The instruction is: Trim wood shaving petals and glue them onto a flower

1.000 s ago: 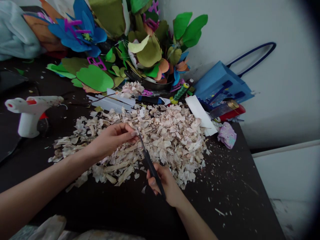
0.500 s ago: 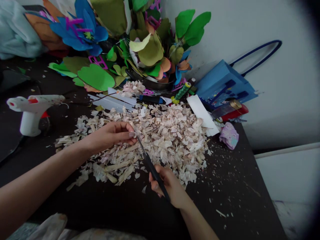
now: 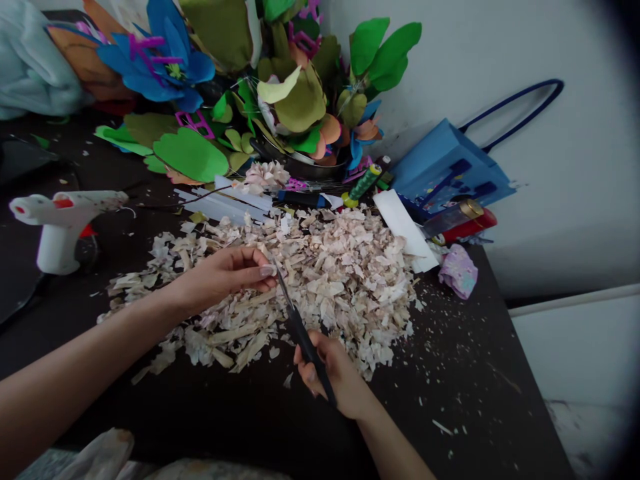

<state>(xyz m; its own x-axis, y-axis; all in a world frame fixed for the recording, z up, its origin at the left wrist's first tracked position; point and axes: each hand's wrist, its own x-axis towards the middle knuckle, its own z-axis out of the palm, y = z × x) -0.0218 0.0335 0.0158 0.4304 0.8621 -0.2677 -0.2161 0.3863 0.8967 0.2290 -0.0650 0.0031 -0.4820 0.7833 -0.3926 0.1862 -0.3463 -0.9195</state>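
The left hand point(image 3: 225, 279) rests curled on a heap of pale shredded scraps point(image 3: 345, 293) on a dark table point(image 3: 465, 380), its fingers closed, though whether they pinch a scrap cannot be told. The right hand point(image 3: 333, 377) wraps firmly around black-handled scissors point(image 3: 305, 350), tips just beside the left fingertips point(image 3: 267, 270), a close position that favours small, controlled snips.

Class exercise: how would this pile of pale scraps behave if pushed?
The pale scraps look thin and light, so they would probably scatter easily, as loose bits dot the dark table. Their curled edges suggest they're slightly stiff, not floppy.
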